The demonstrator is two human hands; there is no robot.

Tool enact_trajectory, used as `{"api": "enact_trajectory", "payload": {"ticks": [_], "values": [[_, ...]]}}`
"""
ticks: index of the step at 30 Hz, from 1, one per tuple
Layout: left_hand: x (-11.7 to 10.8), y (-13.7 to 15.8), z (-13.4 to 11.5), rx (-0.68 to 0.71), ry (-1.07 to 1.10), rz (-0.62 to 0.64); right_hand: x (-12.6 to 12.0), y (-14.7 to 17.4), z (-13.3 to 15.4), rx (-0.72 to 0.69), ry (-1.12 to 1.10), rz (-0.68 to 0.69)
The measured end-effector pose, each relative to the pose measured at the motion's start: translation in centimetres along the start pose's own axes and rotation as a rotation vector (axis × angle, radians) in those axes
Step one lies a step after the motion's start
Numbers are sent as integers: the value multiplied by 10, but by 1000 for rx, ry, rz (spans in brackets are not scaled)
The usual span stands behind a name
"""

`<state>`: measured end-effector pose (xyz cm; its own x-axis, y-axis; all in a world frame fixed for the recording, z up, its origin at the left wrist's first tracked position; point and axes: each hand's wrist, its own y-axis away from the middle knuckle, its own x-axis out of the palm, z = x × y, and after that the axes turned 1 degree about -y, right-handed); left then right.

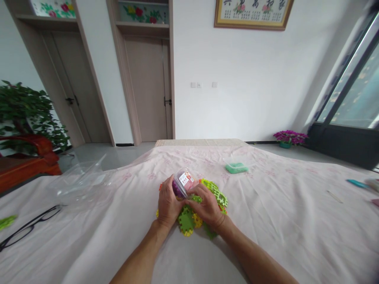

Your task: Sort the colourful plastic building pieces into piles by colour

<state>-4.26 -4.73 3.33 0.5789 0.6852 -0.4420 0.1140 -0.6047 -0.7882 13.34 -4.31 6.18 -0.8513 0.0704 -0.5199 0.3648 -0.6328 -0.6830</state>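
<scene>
At the far left, a bright green piece lies on the pale pink cloth. Black glasses rest near it. Next comes a big see-through plastic box. In the middle, the left hand is closed around the left side of a small clear tub. The tub is tipped, has a white label and shows purple inside. It is over a pile of bumpy green, yellow and orange pieces. The right hand has bent fingers at the tub's lower right edge; I cannot tell if they pinch it. Farther right sits a soft-looking green lump, then a thin pale stick and a flat blue thing.
</scene>
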Motion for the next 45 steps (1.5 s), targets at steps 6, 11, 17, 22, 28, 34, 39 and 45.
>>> {"api": "enact_trajectory", "payload": {"ticks": [6, 11, 17, 22, 28, 34, 39, 45], "values": [[2, 2, -3, 165, -56, 11, -9, -4, 15, 208, 128, -2], [8, 5, -6, 291, -62, -52, -10, -9, 24, 267, 181, 1], [7, 7, -10, 332, -86, -48, -9, -13, 30, 281, 177, 4], [6, 6, -13, 338, -96, -25, -10, -16, 33, 187, 155, 18], [4, 4, -14, 322, -77, 12, -12, -14, 26, 117, 233, 44], [5, 6, -13, 325, -101, 21, -12, -20, 18, 238, 349, 35], [3, 5, -11, 324, -113, 25, -17, -26, 3, 321, 380, -37], [-5, 2, 1, 236, -102, -15, -31, -19, -38, 554, 230, -184]]}}
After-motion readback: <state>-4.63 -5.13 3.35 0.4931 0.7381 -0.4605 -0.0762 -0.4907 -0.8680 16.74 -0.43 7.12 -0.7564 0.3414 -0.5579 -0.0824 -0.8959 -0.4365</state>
